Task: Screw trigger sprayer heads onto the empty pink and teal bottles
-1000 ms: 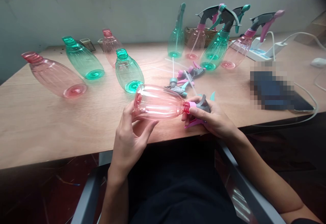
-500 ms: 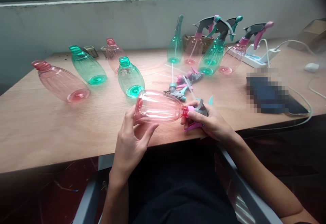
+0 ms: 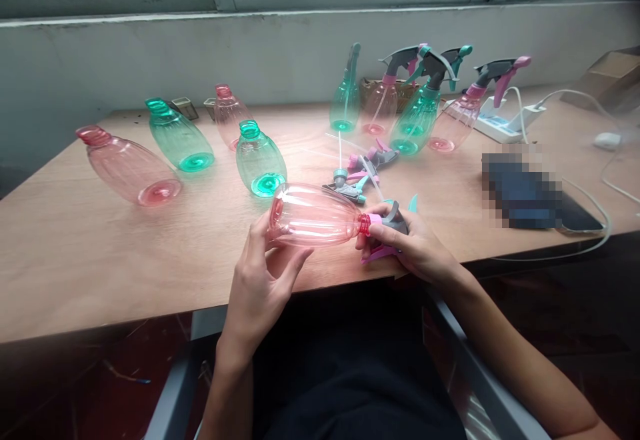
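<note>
I hold a clear pink spray bottle (image 3: pixel 315 217) sideways over the near table edge. My left hand (image 3: pixel 263 277) cups its base end, with fingers curled around it. At the bottle's neck, my right hand (image 3: pixel 413 243) grips the grey and pink trigger sprayer head (image 3: pixel 393 223). Just behind it on the wooden table (image 3: pixel 100 253) lie several loose trigger heads (image 3: pixel 363 167) with thin dip tubes.
Open pink and green bottles without heads (image 3: pixel 260 160) lie at the left. Several finished spray bottles (image 3: pixel 420 107) lean at the back right. A power strip (image 3: pixel 500 127), cables, a blurred dark object (image 3: pixel 525 187) and a cardboard box (image 3: pixel 600 77) are at right.
The view has tilted upward a little, so everything sits lower in frame. Both hands keep their hold on the bottle and the sprayer head with only slight finger shifts.
</note>
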`<state>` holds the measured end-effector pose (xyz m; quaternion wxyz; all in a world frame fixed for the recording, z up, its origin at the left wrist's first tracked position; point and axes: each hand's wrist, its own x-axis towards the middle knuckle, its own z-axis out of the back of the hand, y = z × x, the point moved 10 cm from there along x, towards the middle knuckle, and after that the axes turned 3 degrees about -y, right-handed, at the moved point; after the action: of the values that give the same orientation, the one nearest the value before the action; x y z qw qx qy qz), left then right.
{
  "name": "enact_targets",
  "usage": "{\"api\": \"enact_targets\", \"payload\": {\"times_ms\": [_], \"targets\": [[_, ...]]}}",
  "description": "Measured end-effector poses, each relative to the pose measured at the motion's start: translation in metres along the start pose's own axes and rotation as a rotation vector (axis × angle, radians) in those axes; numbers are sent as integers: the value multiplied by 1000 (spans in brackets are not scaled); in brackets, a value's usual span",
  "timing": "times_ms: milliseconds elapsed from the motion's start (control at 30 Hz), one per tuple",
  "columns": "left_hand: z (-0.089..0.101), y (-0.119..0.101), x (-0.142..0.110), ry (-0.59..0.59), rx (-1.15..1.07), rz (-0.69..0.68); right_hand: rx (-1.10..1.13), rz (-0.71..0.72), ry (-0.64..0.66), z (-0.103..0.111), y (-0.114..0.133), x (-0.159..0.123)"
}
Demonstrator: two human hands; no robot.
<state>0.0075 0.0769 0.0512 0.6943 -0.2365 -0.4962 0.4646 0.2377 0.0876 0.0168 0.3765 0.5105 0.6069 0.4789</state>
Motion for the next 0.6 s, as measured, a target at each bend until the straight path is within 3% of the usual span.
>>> {"api": "enact_targets", "payload": {"times_ms": [600], "targets": [[3, 0, -1, -13, 43, -3, -1, 10, 0, 0, 0, 0]]}}
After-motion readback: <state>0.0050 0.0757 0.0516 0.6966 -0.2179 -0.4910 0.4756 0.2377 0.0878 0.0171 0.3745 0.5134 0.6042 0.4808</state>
